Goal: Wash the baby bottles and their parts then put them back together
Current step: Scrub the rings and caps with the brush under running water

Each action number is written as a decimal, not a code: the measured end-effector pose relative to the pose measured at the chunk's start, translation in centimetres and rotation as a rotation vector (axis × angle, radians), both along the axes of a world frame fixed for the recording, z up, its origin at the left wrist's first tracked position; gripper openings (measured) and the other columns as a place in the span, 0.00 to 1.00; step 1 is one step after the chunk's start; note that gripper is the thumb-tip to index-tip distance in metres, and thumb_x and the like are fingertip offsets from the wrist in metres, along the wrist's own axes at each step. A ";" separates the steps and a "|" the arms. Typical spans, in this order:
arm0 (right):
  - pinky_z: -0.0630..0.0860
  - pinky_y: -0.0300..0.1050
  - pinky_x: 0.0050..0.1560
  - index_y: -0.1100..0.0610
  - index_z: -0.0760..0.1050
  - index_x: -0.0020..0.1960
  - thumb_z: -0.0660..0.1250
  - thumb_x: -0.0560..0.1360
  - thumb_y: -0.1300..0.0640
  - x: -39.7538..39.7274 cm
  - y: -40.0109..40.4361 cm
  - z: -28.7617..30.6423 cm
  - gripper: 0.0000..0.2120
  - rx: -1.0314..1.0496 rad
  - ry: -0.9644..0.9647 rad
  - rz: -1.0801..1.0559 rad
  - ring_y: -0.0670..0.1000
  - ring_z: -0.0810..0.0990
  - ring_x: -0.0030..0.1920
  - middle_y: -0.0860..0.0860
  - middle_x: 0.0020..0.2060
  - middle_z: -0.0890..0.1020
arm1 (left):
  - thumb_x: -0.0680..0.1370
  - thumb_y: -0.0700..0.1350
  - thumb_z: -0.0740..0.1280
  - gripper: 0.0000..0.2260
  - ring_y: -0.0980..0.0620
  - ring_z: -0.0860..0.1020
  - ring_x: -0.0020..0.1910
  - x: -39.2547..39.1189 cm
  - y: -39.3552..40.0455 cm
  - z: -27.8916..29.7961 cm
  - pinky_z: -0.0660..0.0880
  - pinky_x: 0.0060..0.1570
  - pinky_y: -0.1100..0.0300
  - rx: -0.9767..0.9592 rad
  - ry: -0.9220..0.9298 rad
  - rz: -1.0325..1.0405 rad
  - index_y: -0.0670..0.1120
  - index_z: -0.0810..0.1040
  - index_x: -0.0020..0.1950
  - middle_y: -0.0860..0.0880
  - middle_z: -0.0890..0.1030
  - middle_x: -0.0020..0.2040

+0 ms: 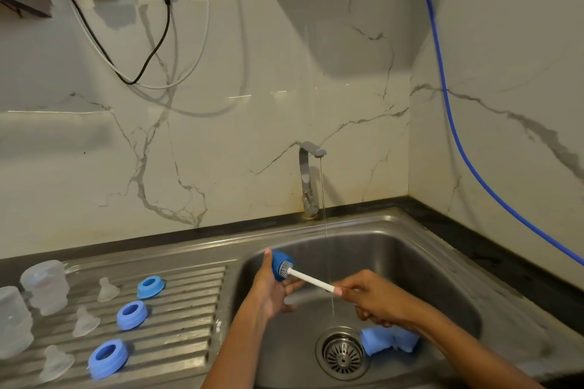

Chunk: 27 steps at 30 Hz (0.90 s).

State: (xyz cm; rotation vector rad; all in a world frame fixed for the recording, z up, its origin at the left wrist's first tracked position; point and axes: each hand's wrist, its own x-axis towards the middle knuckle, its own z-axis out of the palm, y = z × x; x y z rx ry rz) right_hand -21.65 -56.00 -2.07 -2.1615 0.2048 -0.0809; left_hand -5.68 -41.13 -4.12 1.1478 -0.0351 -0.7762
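Over the sink basin, my left hand holds a blue bottle cap with its opening facing right. My right hand grips the white handle of a bottle brush, whose bristle head is inside the cap. On the ribbed drainboard at left lie three blue collar rings, three clear teats and two clear bottles standing upside down.
A thin stream of water falls from the steel tap into the basin, passing by the brush handle. A blue cloth lies beside the drain strainer. A blue hose runs down the right wall. Cables hang at upper left.
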 end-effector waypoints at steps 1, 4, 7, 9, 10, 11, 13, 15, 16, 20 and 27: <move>0.67 0.36 0.25 0.44 0.78 0.62 0.62 0.80 0.49 0.0 -0.1 0.0 0.13 -0.099 -0.036 -0.022 0.41 0.68 0.24 0.43 0.25 0.72 | 0.78 0.66 0.52 0.31 0.40 0.74 0.64 0.0 0.0 -0.1 0.49 0.70 0.37 0.022 0.022 -0.009 0.41 0.73 0.62 0.36 0.77 0.62; 0.75 0.39 0.40 0.40 0.73 0.67 0.61 0.80 0.47 0.3 -0.1 0.1 0.15 -0.493 -0.136 -0.106 0.41 0.76 0.35 0.43 0.41 0.83 | 0.78 0.65 0.52 0.32 0.41 0.72 0.65 0.1 -0.2 0.3 0.53 0.70 0.39 0.041 0.031 -0.003 0.40 0.72 0.65 0.37 0.75 0.64; 0.73 0.39 0.39 0.40 0.71 0.68 0.58 0.81 0.46 0.4 0.2 -0.1 0.16 -0.669 -0.154 -0.160 0.42 0.74 0.34 0.46 0.45 0.84 | 0.79 0.63 0.53 0.27 0.40 0.74 0.62 0.2 -0.3 0.7 0.58 0.68 0.39 0.032 -0.055 0.060 0.42 0.72 0.64 0.38 0.76 0.63; 0.74 0.40 0.40 0.42 0.73 0.67 0.59 0.81 0.47 0.5 0.5 -0.1 0.15 -0.608 -0.120 -0.099 0.43 0.77 0.36 0.46 0.43 0.83 | 0.79 0.62 0.56 0.25 0.41 0.78 0.58 0.2 -0.2 0.5 0.61 0.66 0.39 0.037 -0.109 0.091 0.43 0.71 0.63 0.38 0.79 0.59; 0.75 0.40 0.38 0.43 0.75 0.66 0.59 0.81 0.48 0.4 0.5 0.0 0.15 -0.514 -0.100 -0.058 0.43 0.77 0.35 0.45 0.39 0.82 | 0.79 0.61 0.56 0.24 0.41 0.79 0.57 0.2 -0.1 0.4 0.61 0.66 0.39 0.031 -0.127 0.087 0.43 0.71 0.63 0.38 0.80 0.57; 0.73 0.38 0.33 0.44 0.76 0.65 0.60 0.81 0.49 0.4 0.5 0.1 0.14 -0.381 -0.078 -0.026 0.41 0.75 0.30 0.44 0.32 0.79 | 0.79 0.61 0.56 0.24 0.41 0.79 0.56 0.3 0.0 0.3 0.61 0.67 0.38 0.017 -0.136 0.073 0.43 0.71 0.63 0.38 0.80 0.57; 0.65 0.36 0.25 0.44 0.77 0.62 0.61 0.81 0.50 0.2 -0.1 0.3 0.13 -0.117 -0.009 0.008 0.41 0.67 0.23 0.44 0.24 0.71 | 0.79 0.62 0.54 0.26 0.41 0.78 0.58 0.4 0.3 0.5 0.59 0.68 0.37 -0.022 -0.130 0.031 0.43 0.71 0.63 0.37 0.80 0.57; 0.61 0.35 0.23 0.44 0.78 0.60 0.61 0.80 0.48 -0.4 -1.1 0.7 0.11 0.052 0.069 0.042 0.42 0.63 0.22 0.45 0.24 0.68 | 0.79 0.64 0.51 0.28 0.41 0.75 0.62 0.5 0.6 0.9 0.58 0.69 0.38 -0.069 -0.093 0.001 0.42 0.69 0.65 0.36 0.79 0.57; 0.60 0.35 0.23 0.44 0.78 0.60 0.62 0.80 0.47 -0.7 -1.7 1.0 0.11 0.099 0.094 0.059 0.42 0.63 0.23 0.45 0.24 0.68 | 0.79 0.64 0.50 0.29 0.41 0.74 0.64 0.5 0.7 1.0 0.57 0.71 0.39 -0.098 -0.070 0.001 0.43 0.69 0.66 0.36 0.79 0.59; 0.62 0.35 0.22 0.46 0.79 0.54 0.63 0.79 0.46 -1.6 -5.0 1.7 0.09 0.040 0.085 -0.033 0.43 0.63 0.22 0.46 0.23 0.69 | 0.80 0.62 0.53 0.29 0.40 0.72 0.63 0.3 1.0 1.6 0.65 0.66 0.45 -0.177 -0.001 0.113 0.41 0.67 0.70 0.37 0.76 0.60; 0.70 0.35 0.29 0.52 0.76 0.38 0.60 0.80 0.51 -0.9 -7.9 -0.3 0.14 -0.345 0.204 -0.314 0.46 0.72 0.26 0.49 0.27 0.74 | 0.82 0.48 0.58 0.23 0.39 0.71 0.66 -0.8 -1.9 2.0 0.69 0.63 0.44 -0.301 0.289 0.228 0.36 0.62 0.73 0.33 0.69 0.67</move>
